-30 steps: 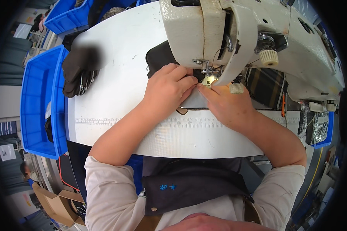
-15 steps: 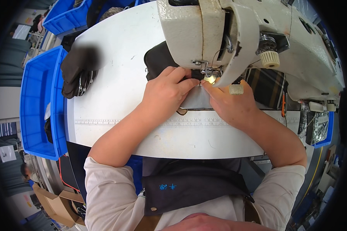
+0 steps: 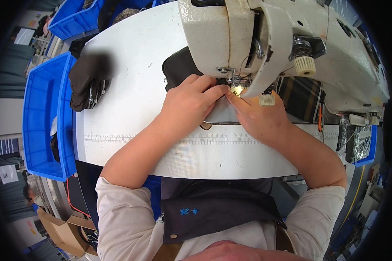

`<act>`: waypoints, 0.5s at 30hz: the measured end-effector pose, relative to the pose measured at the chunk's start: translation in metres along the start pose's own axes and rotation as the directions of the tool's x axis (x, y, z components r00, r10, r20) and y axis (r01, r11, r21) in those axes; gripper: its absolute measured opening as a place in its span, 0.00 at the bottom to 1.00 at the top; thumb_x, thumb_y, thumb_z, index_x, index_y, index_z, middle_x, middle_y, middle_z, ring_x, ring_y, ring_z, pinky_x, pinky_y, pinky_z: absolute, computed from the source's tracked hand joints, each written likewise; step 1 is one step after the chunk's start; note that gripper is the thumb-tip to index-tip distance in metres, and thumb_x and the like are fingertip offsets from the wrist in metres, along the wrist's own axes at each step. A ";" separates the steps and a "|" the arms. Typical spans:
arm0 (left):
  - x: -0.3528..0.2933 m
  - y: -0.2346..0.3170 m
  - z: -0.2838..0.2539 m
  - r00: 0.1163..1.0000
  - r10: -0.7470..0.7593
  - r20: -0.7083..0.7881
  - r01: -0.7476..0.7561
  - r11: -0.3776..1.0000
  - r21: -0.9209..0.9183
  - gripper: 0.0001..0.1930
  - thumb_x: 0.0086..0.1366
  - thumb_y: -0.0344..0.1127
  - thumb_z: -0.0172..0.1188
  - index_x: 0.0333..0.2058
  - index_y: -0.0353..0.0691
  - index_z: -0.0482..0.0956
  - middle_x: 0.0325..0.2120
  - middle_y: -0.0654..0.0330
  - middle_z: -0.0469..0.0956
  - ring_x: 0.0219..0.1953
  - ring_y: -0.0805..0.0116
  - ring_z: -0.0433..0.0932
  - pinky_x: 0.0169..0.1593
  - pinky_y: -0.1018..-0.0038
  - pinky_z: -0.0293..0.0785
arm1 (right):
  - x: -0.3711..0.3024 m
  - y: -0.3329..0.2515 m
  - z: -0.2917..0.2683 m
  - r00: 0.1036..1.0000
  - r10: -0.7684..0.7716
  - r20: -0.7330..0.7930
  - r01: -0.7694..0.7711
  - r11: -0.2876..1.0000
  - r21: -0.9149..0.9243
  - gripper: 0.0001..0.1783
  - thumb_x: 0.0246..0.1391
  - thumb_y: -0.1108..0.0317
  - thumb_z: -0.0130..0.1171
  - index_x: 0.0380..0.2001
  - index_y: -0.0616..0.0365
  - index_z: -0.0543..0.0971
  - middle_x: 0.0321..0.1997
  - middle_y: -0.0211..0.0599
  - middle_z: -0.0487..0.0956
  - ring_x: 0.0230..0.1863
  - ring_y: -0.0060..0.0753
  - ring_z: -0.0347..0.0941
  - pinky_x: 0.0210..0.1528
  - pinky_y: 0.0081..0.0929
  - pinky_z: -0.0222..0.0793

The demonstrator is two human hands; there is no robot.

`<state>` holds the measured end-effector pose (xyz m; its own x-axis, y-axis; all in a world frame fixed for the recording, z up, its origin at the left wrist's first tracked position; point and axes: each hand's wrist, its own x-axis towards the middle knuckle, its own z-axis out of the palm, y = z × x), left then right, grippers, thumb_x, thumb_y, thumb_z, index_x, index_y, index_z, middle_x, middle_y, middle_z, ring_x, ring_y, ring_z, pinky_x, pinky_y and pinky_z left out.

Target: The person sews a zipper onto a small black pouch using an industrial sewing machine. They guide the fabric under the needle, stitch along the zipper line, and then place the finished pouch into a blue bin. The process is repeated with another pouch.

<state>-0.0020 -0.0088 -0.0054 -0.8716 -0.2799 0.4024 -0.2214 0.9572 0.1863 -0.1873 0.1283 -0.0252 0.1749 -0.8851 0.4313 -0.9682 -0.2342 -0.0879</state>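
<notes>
My left hand [image 3: 189, 101] lies beside the needle area of a cream sewing machine [image 3: 211, 41], fingers bent and thumb pressed in. Under and behind it is a dark cloth piece [image 3: 177, 67] with a rounded edge, partly hidden by the machine head. My right hand [image 3: 265, 115] is closed on the other side of the lit presser foot [image 3: 237, 88], its fingertips touching or nearly touching those of my left. Whatever lies between the fingertips is too small and covered to make out. A grey metal plate [image 3: 223, 112] shows between my hands.
A dark pouch with a zipper [image 3: 90, 85] sits at the table's left, by a blue bin [image 3: 48, 117]. Right of the needle lie plaid cloth [image 3: 298, 99] and an orange-handled tool [image 3: 320, 117]. A printed ruler strip [image 3: 196, 141] crosses the white table [image 3: 196, 163].
My left fingertips have shifted slightly right, closer to the presser foot. My right fingertips have turned a little and now meet them. The cloth has barely moved.
</notes>
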 end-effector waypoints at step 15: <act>-0.001 0.001 0.004 0.999 -0.004 0.047 0.000 0.996 0.086 0.18 0.56 0.30 0.66 0.47 0.46 0.83 0.41 0.67 0.79 0.41 0.65 0.80 0.37 0.68 0.82 | 0.005 -0.003 -0.003 1.000 0.014 -0.005 -0.014 0.999 0.052 0.21 0.48 0.73 0.65 0.48 0.57 0.84 0.29 0.33 0.82 0.30 0.41 0.80 0.33 0.38 0.75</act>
<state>-0.0033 -0.0071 -0.0088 -0.8902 -0.2797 0.3596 -0.2579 0.9601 0.1082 -0.1844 0.1253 -0.0205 0.1604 -0.8862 0.4347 -0.9598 -0.2428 -0.1408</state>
